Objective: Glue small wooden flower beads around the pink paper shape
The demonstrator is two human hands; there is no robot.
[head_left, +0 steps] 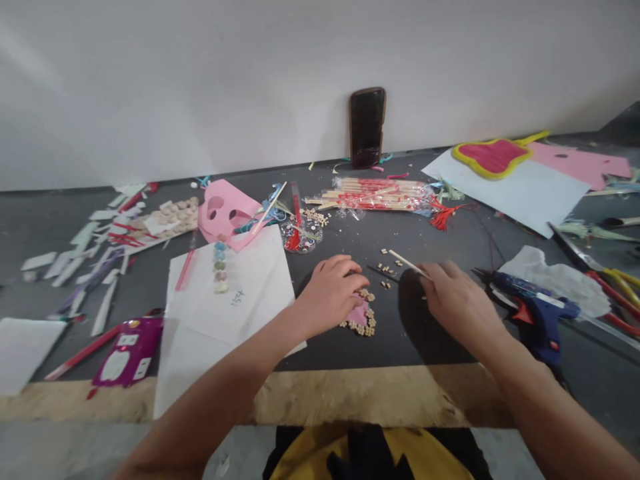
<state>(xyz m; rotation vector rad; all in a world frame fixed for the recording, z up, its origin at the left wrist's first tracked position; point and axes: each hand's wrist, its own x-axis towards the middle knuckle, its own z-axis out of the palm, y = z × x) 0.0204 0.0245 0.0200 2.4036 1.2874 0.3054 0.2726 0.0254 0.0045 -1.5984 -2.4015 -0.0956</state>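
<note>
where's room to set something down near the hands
Bare grey tabletop lies between the plastic-wrapped sticks and the blue glue gun, behind the right hand. Crowded: around the left hand and wooden beads, and the paper strips far left.

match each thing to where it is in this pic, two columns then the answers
1 wooden stick
2 glue gun
3 phone
4 pink cutout

a leaning against the wall
b held in the right hand
c lying to the right of the right hand
d lying to the left of the left hand

1-b, 2-c, 3-a, 4-d
</note>
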